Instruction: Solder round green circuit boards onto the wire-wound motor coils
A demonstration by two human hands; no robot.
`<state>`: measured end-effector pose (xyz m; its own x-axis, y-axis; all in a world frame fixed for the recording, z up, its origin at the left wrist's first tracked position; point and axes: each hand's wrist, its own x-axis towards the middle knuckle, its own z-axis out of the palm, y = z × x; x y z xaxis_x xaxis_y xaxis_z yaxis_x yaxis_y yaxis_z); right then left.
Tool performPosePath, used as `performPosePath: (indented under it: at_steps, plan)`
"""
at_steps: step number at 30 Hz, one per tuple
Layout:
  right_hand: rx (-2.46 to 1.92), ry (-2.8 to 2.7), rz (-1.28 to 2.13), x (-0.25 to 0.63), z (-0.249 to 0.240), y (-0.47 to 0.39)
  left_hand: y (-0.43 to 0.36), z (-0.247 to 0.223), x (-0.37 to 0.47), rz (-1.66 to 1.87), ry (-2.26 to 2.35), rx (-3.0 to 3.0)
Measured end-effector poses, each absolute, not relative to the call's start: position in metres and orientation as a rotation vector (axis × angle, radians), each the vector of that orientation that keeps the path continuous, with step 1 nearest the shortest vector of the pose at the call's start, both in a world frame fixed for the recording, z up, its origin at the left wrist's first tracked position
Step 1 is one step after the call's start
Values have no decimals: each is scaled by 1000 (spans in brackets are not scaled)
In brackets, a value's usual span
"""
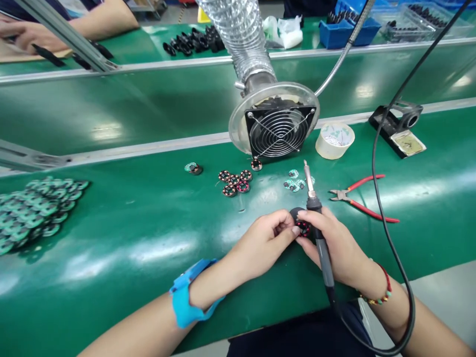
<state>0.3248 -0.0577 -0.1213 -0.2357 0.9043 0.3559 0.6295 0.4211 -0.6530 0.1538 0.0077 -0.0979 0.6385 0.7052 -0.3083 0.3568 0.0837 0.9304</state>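
Note:
My left hand (262,243) pinches a small round motor stator (303,228) with red and dark windings, just above the green bench. A dark round part (296,213) shows behind it, partly covered by fingers. Between the fingers and palm of my right hand (340,248) lies a soldering iron (325,260), its metal tip pointing away from me. Fingertips of that same hand also touch the stator. Farther off lie several similar stators (233,180) in a cluster and a few small green circuit boards (294,185).
A fume fan (280,131) hangs over the bench. Red-handled cutters (366,198), a tape roll (334,141) and an iron stand (396,129) are on the right. The iron's cable (375,163) loops there. Stacked green boards (40,210) lie left; a co-worker's arm (98,22) is beyond the divider.

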Motion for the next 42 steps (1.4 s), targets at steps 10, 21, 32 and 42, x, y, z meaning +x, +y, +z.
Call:
performPosePath:
  at_steps: [10,21,32,42]
  plan:
    - [-1367,-1874,336,329,-117,-54,14,-105,148,545,990,1056]
    - [-1319,-2052,464,332,-114,-53,16,-102,147,522,1023,1096]
    - [-1266,-2041,559,349,-123,-31,32,-101,142,779,1158,1148]
    - [-1340,-1805,490,354,-125,-36,62,-110,170,409,1221,2070]
